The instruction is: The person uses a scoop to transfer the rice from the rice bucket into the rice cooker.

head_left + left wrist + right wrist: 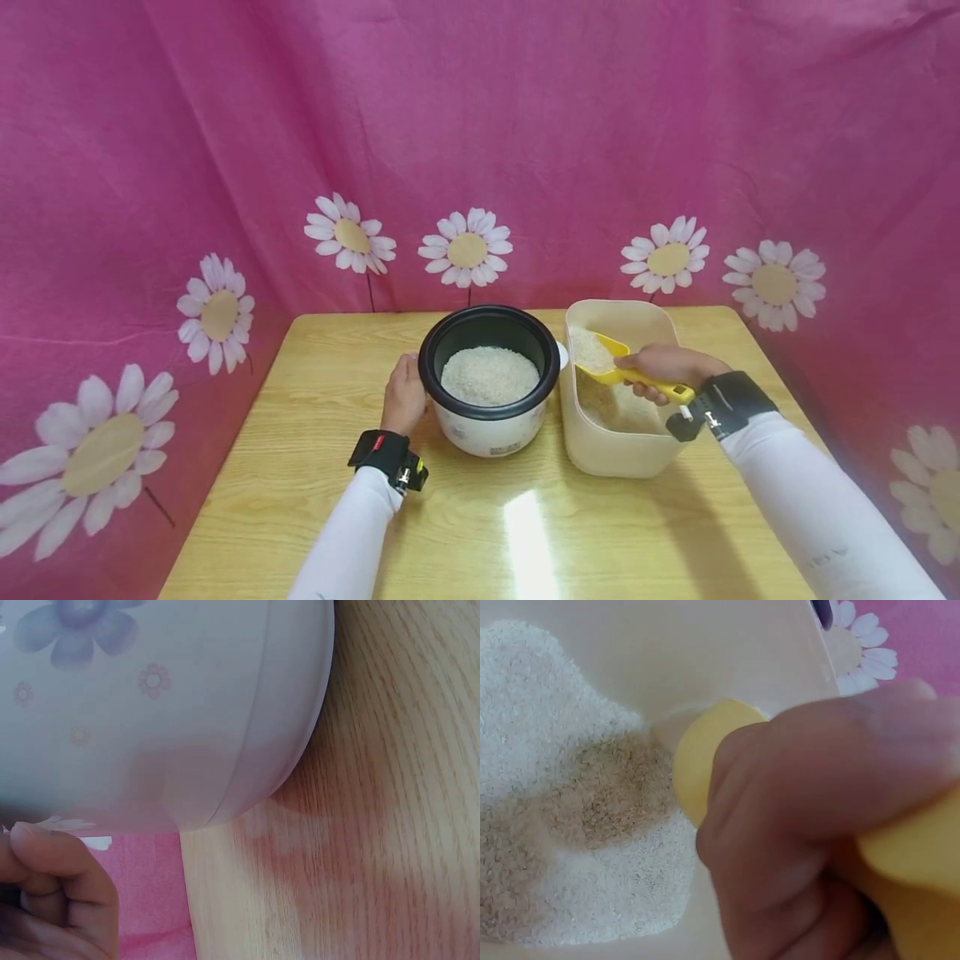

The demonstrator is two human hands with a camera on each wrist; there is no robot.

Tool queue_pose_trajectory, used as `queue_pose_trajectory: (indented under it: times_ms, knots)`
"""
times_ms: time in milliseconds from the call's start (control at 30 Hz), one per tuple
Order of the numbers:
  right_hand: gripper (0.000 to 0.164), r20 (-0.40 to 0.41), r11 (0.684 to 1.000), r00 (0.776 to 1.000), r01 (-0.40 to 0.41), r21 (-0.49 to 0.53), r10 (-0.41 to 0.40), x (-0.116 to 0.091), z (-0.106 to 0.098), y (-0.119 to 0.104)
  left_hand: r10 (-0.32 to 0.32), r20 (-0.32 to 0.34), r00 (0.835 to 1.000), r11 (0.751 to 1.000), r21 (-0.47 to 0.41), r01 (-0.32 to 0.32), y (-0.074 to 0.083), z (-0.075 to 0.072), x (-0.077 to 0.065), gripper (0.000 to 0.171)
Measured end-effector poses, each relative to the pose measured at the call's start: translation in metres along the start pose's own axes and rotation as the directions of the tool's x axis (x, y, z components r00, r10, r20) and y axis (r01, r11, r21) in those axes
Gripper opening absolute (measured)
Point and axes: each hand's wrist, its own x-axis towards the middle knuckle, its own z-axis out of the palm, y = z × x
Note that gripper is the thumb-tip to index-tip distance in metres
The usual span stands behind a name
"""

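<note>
One left hand (405, 396), fingers curled at the side of one rice cooker (491, 429), one rice mound (490, 377) inside, one cream bin (622, 457) just beside, holding loose rice (532, 697), one rice-filled yellow scoop (611, 377) at its opening, one right hand (673, 367), fingers wrapped round the scoop handle.

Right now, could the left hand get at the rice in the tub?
Probably not straight across: the cooker stands between the left grip and the tub, while the right grip holds a loaded yellow scoop at the opening.
</note>
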Motion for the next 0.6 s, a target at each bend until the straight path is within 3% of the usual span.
queue_pose_trajectory:
  times_ms: [267,600]
  knots:
    - [0.033,-0.027,0.997,0.999,0.045,0.06,-0.043,-0.008,0.001,0.004,0.043,-0.039,0.998,0.999,0.023,-0.042,-0.002,0.002,0.0,0.044]
    - [0.035,-0.05,0.992,0.997,0.07,0.105,-0.065,-0.015,0.001,0.01,0.015,-0.027,1.0,1.0,0.008,-0.015,-0.002,0.003,0.0,0.045]
